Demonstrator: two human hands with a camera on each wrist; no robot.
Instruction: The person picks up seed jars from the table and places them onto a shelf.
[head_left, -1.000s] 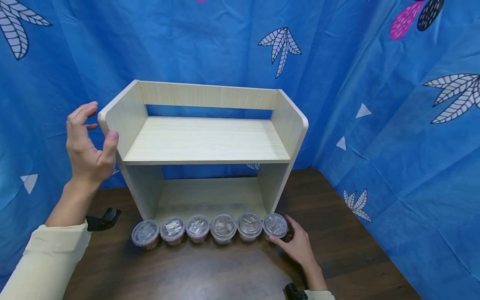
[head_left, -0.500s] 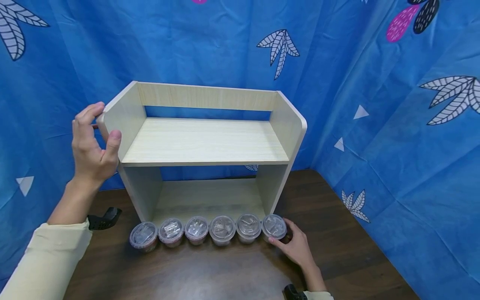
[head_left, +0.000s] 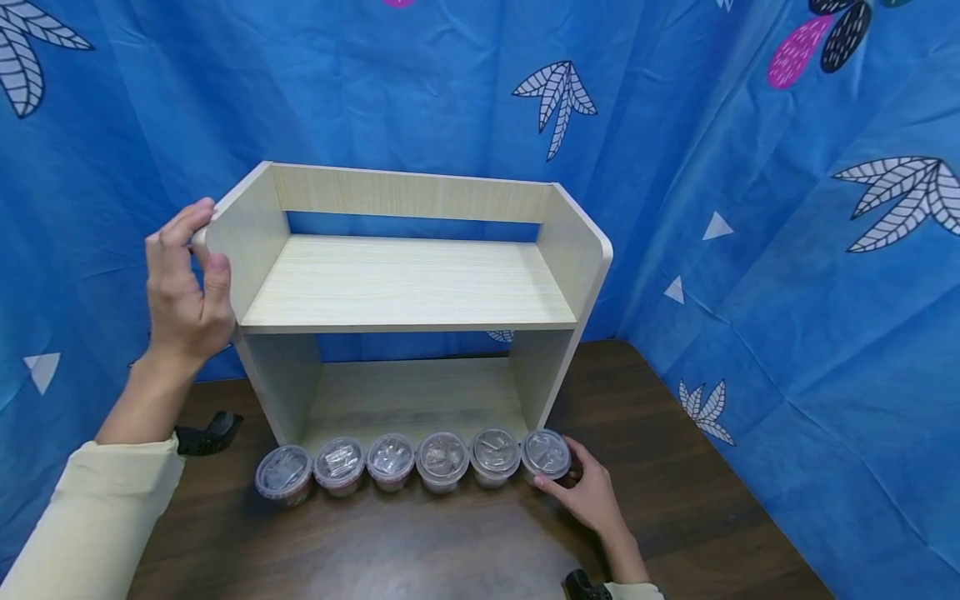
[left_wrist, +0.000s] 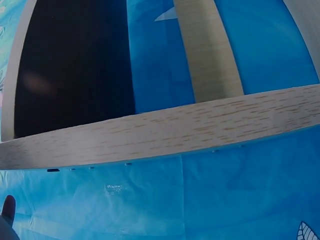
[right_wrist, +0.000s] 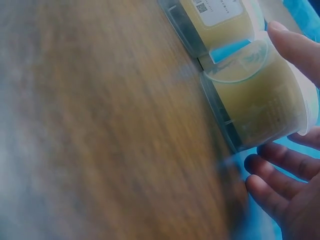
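Observation:
In the head view, several clear plastic cups with lids stand in a row along the front of a pale wooden two-tier shelf (head_left: 408,283). My right hand (head_left: 588,492) holds the rightmost lidded cup (head_left: 546,454), thumb on the near side and fingers on the far side. The right wrist view shows this cup's yellowish contents (right_wrist: 265,95) and my thumb (right_wrist: 295,47) at the lid's rim. My left hand (head_left: 180,292) is raised at the shelf's left side panel (head_left: 243,237), fingertips right at its upper front corner. One dark fingertip (left_wrist: 8,207) shows apart from the panel in the left wrist view.
The leftmost cup (head_left: 283,473) sits by the shelf's left foot. Beside the held cup stands another cup with a white label (right_wrist: 217,10). Blue patterned cloth (head_left: 420,92) hangs behind and to the right of the dark wooden table (head_left: 360,550).
My left hand has moved right and in against the shelf's left panel, fingers now at its corner. The right hand keeps its hold on the rightmost cup. The head view has shifted slightly.

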